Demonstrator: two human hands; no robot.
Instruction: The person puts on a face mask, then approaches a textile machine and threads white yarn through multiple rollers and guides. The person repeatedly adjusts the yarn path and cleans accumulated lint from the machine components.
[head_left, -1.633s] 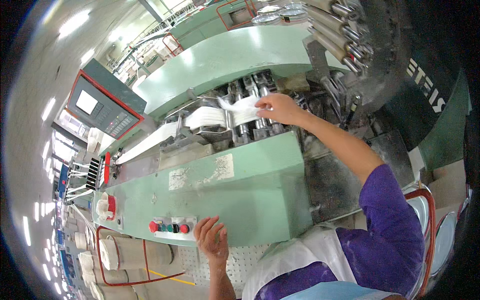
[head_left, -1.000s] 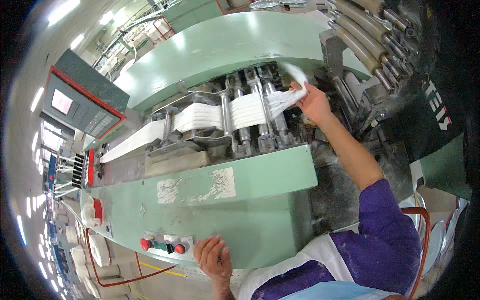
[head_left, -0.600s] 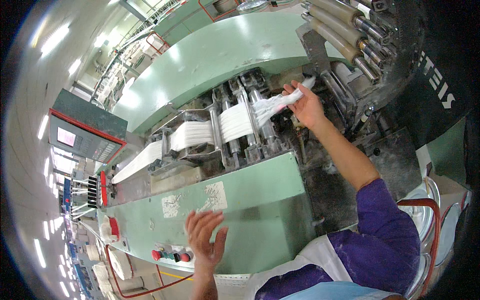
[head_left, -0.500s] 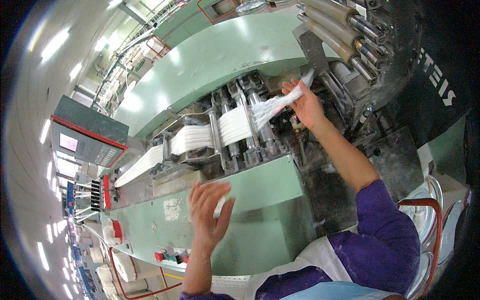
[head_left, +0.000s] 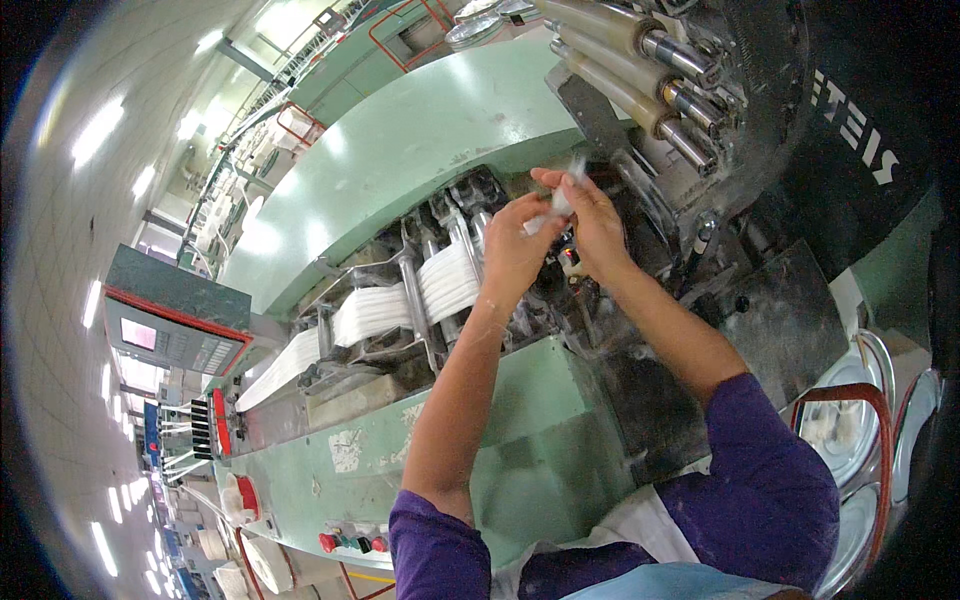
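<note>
The left hand [head_left: 513, 252] now joins the right hand [head_left: 600, 230]; both grips pinch closed on the white fibre strand [head_left: 561, 203] between them, making it two-handed work.

Bright strip lights [head_left: 98, 133] across a pale, perhaps panelled ceiling [head_left: 66, 230]

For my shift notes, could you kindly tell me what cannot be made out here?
Head view: white fibre, partly hidden by left hand and right hand.
Head view: button panel, right end behind left sleeve.
Head view: topmost roller, cut off by top edge.
Head view: console screen, details too small.
</note>
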